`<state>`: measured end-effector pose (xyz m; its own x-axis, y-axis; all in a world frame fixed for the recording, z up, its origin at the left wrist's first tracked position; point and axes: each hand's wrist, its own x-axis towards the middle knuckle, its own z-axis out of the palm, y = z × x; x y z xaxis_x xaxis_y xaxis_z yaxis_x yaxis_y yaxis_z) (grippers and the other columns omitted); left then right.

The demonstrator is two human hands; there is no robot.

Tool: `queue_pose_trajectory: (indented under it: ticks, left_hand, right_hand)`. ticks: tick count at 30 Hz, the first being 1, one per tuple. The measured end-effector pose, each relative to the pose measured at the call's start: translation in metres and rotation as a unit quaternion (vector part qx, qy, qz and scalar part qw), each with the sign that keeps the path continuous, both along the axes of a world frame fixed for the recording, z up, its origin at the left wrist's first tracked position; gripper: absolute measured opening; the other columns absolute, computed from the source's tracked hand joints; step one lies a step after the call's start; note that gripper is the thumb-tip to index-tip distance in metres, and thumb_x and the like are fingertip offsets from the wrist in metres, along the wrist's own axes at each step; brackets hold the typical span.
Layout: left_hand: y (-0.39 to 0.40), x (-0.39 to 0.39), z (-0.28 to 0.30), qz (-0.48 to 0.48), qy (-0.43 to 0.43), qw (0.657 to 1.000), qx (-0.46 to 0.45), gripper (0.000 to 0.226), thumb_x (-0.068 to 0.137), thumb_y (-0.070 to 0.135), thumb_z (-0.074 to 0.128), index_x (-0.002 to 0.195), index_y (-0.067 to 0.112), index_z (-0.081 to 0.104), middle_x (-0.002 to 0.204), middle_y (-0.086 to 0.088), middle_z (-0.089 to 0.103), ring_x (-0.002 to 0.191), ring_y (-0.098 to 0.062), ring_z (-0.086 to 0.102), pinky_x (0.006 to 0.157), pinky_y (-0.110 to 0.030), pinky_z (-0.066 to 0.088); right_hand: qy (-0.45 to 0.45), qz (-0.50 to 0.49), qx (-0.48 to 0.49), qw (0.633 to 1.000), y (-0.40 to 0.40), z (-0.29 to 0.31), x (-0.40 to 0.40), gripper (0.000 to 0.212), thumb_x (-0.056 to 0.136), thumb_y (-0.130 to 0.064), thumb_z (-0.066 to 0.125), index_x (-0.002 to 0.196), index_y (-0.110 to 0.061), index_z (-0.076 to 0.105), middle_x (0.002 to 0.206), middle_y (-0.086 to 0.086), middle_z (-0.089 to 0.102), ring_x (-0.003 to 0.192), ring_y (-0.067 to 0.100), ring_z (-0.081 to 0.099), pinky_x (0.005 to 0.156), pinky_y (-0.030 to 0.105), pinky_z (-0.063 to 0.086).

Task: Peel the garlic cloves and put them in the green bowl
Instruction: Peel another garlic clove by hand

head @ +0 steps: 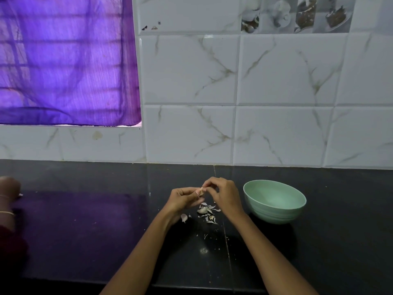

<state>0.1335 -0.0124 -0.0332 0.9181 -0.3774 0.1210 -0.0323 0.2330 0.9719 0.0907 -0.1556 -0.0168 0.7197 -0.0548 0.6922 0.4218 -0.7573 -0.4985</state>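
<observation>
The left hand [184, 199] and right hand [223, 193] are meeting above the black bench [85, 241], both pinching one garlic clove [201, 190] between fingertips; each hand's grip is narrow and closed on that clove. Loose garlic skins [207, 211] are lying on the bench just below the hands, with another clove [184, 218] sitting beside the left wrist. The green bowl [275, 201] is standing upright to the right of the hands, near them but not touching. A purple curtain [68, 60] is hanging at the upper left beside marbled wall tiles [276, 81]. No readable writing or brand is showing anywhere.
</observation>
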Motion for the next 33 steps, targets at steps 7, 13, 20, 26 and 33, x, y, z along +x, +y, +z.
queue_pose_trajectory:
  ticks: [7, 13, 20, 26, 33]
  left_hand:
    - [-0.0003, 0.0006, -0.0007, -0.013, -0.004, 1.0, -0.002, 0.013, 0.085, 0.002, 0.06, 0.092, 0.003, 0.071, 0.089, -0.01, 0.071, 0.078, -0.013, 0.068, 0.07, -0.019, 0.057]
    - [0.0, -0.0015, -0.0025, -0.003, -0.031, 0.999, 0.013, 0.012, 0.085, 0.001, 0.061, 0.092, 0.002, 0.071, 0.084, -0.01, 0.071, 0.076, -0.013, 0.067, 0.067, -0.017, 0.055]
    - [-0.002, -0.0055, -0.0002, -0.039, -0.005, 0.999, 0.013, 0.02, 0.09, 0.003, 0.055, 0.106, -0.001, 0.065, 0.078, -0.004, 0.069, 0.068, -0.008, 0.066, 0.068, -0.017, 0.056]
    - [-0.0017, -0.0057, 0.0041, -0.038, 0.01, 0.999, -0.028, 0.018, 0.09, -0.001, 0.053, 0.1, 0.005, 0.067, 0.083, -0.006, 0.07, 0.072, -0.011, 0.068, 0.069, -0.02, 0.058]
    - [0.0017, -0.0009, 0.0023, 0.018, -0.002, 0.999, -0.041, 0.016, 0.09, -0.001, 0.053, 0.097, 0.002, 0.068, 0.08, -0.007, 0.072, 0.072, -0.011, 0.07, 0.065, -0.017, 0.056]
  right_hand:
    - [0.029, -0.024, -0.016, 0.999, -0.002, 0.0003, 0.0001, 0.006, 0.079, -0.02, 0.068, 0.075, -0.023, 0.064, 0.069, -0.009, 0.064, 0.063, 0.007, 0.052, 0.057, 0.023, 0.038]
    - [0.048, -0.016, -0.053, 0.997, -0.0017, -0.0008, -0.0004, 0.007, 0.084, -0.016, 0.06, 0.08, -0.022, 0.06, 0.074, -0.012, 0.056, 0.077, 0.007, 0.046, 0.062, 0.026, 0.033]
    - [0.048, -0.003, -0.051, 0.998, -0.0018, 0.0007, -0.0004, 0.007, 0.088, -0.019, 0.055, 0.086, -0.015, 0.061, 0.084, -0.004, 0.054, 0.086, 0.009, 0.04, 0.06, 0.027, 0.033]
    - [0.031, 0.005, -0.008, 0.999, -0.0031, 0.0004, 0.0014, 0.007, 0.086, -0.019, 0.059, 0.083, -0.013, 0.061, 0.077, -0.007, 0.051, 0.08, 0.011, 0.042, 0.06, 0.029, 0.033]
    - [0.01, -0.01, 0.075, 0.997, -0.0055, 0.0035, 0.0023, 0.023, 0.088, -0.003, 0.05, 0.099, -0.017, 0.064, 0.078, -0.006, 0.066, 0.065, 0.008, 0.056, 0.065, 0.038, 0.052]
